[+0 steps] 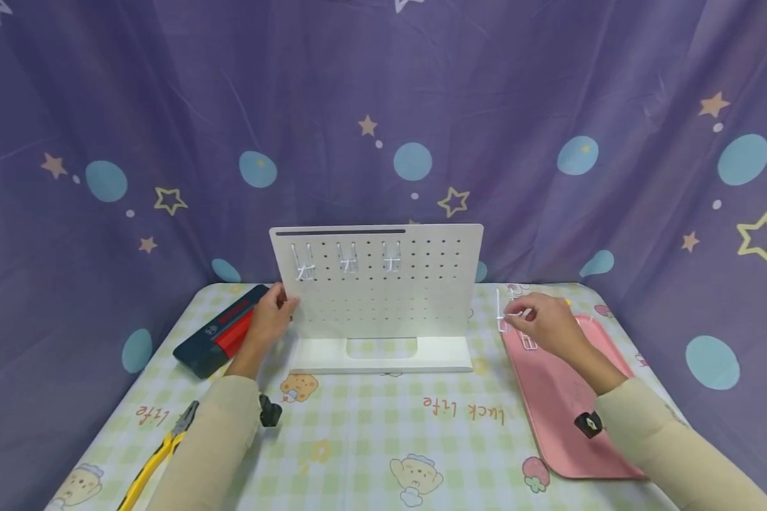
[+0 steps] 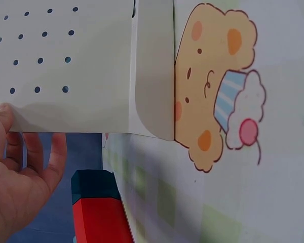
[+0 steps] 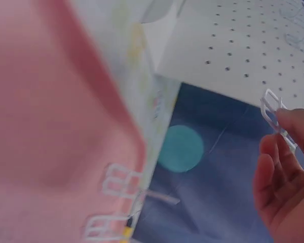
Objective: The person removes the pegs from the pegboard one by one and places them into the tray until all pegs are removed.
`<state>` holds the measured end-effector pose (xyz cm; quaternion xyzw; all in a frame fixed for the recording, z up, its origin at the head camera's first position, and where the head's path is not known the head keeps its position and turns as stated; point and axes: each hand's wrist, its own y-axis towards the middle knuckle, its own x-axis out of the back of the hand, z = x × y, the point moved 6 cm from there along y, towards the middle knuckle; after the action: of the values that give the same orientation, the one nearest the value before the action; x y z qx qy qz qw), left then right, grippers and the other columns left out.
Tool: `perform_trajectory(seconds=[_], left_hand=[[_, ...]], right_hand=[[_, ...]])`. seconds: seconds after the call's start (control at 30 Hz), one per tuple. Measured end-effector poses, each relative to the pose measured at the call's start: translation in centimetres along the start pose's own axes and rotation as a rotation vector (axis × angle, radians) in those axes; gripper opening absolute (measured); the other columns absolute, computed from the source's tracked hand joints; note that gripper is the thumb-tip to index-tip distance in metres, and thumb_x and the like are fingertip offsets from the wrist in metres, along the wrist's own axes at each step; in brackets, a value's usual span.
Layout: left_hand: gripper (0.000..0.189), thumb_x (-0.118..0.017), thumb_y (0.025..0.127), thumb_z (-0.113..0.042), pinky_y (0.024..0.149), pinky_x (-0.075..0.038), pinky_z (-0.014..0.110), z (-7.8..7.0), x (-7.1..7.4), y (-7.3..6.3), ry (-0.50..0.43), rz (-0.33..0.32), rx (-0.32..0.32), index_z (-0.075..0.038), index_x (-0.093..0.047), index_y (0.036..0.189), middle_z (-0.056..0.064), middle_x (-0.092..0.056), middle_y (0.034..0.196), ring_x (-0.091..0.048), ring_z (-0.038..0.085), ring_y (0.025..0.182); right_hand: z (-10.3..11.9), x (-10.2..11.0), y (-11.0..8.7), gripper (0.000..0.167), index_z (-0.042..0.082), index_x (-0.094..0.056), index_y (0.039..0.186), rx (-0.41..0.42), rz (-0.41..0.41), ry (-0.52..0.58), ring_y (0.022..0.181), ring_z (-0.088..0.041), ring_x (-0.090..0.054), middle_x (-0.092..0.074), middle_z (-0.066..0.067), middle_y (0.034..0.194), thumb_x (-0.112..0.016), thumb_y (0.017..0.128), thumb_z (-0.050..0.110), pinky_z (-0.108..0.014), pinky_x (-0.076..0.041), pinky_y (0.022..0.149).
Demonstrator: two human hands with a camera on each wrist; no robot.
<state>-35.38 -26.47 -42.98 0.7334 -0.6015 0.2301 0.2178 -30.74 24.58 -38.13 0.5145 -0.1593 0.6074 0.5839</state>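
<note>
A white pegboard (image 1: 383, 305) stands upright on its base at the middle of the table. My left hand (image 1: 271, 316) grips its left edge, thumb on the front face and the other fingers behind, as the left wrist view shows. Three white wire hooks (image 1: 348, 261) hang in a row across the board's upper left and middle. Off to the board's right, my right hand (image 1: 543, 323) pinches another white wire hook (image 3: 268, 106) between thumb and fingers, above the far end of a pink tray (image 1: 569, 411). More white hooks (image 3: 120, 179) lie in that tray.
A dark blue and red case (image 1: 220, 333) lies left of the board, close to my left hand. Yellow-handled pliers (image 1: 160, 454) rest beside my left forearm. A purple curtain (image 1: 383, 106) hangs behind the table with its checked cloth (image 1: 358, 433).
</note>
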Motion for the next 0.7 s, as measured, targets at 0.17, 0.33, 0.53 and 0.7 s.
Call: perform_trajectory(seconds=[0.17, 0.33, 0.53, 0.7], left_hand=[[0.026, -0.049, 0.108, -0.027, 0.079, -0.051, 0.032, 0.0, 0.0, 0.1, 0.000, 0.005, -0.007, -0.012, -0.050, 0.129, 0.014, -0.055, 0.110, -0.057, 0.030, 0.097], [0.028, -0.048, 0.108, -0.028, 0.080, -0.050, 0.032, 0.0, 0.0, 0.1, -0.003, 0.015, -0.001, -0.013, -0.050, 0.132, 0.014, -0.055, 0.112, -0.056, 0.030, 0.098], [0.027, -0.048, 0.108, -0.027, 0.077, -0.049, 0.031, 0.0, 0.0, 0.0, 0.007, 0.012, -0.003, -0.012, -0.050, 0.130, 0.014, -0.055, 0.111, -0.056, 0.030, 0.097], [0.029, -0.048, 0.108, -0.026, 0.080, -0.050, 0.032, -0.1, 0.0, 0.1, 0.001, 0.010, -0.009, -0.011, -0.050, 0.133, 0.015, -0.056, 0.114, -0.056, 0.030, 0.098]], right_hand=[[-1.8, -0.9, -1.9, 0.005, 0.019, -0.078, 0.092, -0.040, 0.128, 0.007, 0.074, -0.010, -0.065, -0.073, 0.004, 0.085, -0.079, 0.087, 0.017, -0.031, -0.053, 0.067], [-3.2, -2.0, -3.2, 0.006, 0.022, -0.074, 0.085, -0.051, 0.220, -0.008, 0.074, -0.008, -0.063, -0.070, 0.010, 0.079, -0.078, 0.087, 0.017, -0.032, -0.053, 0.069], [-5.1, -3.2, -4.7, 0.008, 0.023, -0.073, 0.083, -0.093, 0.307, 0.005, 0.070, -0.005, -0.059, -0.069, 0.010, 0.076, -0.077, 0.086, 0.016, -0.026, -0.047, 0.062], [-6.0, -3.6, -5.5, 0.012, 0.023, -0.071, 0.079, -0.084, 0.307, 0.010, 0.068, -0.004, -0.055, -0.069, 0.010, 0.076, -0.078, 0.085, 0.016, -0.025, -0.045, 0.062]])
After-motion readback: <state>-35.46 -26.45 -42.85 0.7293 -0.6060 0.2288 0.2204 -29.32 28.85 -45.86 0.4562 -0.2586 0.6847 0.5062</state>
